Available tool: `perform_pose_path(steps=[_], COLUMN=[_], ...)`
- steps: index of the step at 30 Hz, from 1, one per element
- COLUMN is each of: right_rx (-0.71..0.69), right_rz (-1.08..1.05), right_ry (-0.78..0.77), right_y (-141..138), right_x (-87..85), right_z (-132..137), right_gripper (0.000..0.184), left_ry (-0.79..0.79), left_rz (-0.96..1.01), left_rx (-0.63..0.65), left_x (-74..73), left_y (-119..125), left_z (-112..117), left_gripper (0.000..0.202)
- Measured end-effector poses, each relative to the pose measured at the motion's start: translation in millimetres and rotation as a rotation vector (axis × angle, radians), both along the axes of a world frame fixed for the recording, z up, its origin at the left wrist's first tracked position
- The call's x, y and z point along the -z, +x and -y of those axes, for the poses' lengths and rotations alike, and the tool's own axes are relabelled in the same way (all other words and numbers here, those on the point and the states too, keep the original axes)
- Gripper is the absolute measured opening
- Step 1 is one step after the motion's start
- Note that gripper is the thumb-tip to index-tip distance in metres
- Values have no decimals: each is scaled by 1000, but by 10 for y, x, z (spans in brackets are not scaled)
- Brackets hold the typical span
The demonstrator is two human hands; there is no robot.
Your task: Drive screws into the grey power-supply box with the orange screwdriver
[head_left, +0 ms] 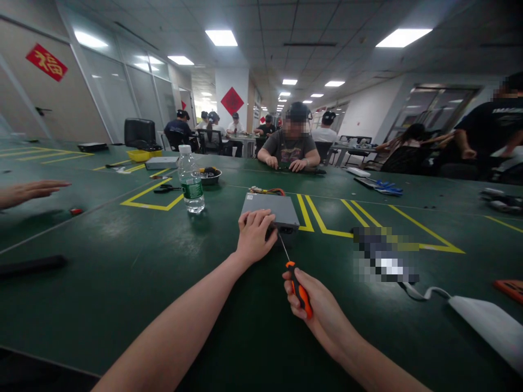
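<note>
A grey metal computer power supply (281, 209) lies flat on the green table, with coloured wires (267, 191) coming out behind it. My left hand (256, 234) grips its near left corner, fingers on the top and the thumb partly hidden at the front side. In my right hand (312, 296) is an orange and black screwdriver (300, 291), the fingers wrapped round its handle. The screwdriver's shaft slants up and left to the front side of the power supply, near its socket. Whether the tip touches a screw is too small to tell.
A water bottle (191, 182) stands left of the power supply, before a metal bowl (211, 176). To the right lie a blurred-out object (384, 256) and a white mask (486, 326). A co-worker (291, 147) sits opposite; another person's hand (35, 191) reaches in at left.
</note>
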State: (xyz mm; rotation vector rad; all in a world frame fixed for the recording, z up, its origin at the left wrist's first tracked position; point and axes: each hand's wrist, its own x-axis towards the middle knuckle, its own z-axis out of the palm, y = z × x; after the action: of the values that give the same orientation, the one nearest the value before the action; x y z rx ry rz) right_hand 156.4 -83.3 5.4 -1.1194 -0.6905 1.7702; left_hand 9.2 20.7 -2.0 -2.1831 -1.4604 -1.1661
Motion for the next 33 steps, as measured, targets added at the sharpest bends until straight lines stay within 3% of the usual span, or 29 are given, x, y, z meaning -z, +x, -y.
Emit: perform_pose_path(steps=[11,15,18,23,26,28,30,33], right_rx=[21,42,40,27,-8,-18,-52,-270], right_rz=[8,28,85,151,271,533,873,1198], right_ry=[23,97,192,203,271,456,810,1401], right_y=[-31,-36,-45,-53,-35,-7,30,89], right_x=[-72,-75,-83,-62,-25,-23,-60,-169], right_z=[-46,7,58,50,31,49,93,160], right_gripper=[15,13,22,27,40,53,61,46], left_ry=[6,4,17,52,57,52,49,46], left_rz=[-8,-13,-60,-180,-164,-144,-137,-126], left_rx=[-3,0,24,89,94,83,80,78], left_x=[-2,-1,-3,11,34,46,52,45], left_y=[2,1,-6,-15,-12,-9,-6,-6], left_z=[1,8,27,38,17,1,-8,-9], left_gripper=[28,32,36,14,13,12,12,12])
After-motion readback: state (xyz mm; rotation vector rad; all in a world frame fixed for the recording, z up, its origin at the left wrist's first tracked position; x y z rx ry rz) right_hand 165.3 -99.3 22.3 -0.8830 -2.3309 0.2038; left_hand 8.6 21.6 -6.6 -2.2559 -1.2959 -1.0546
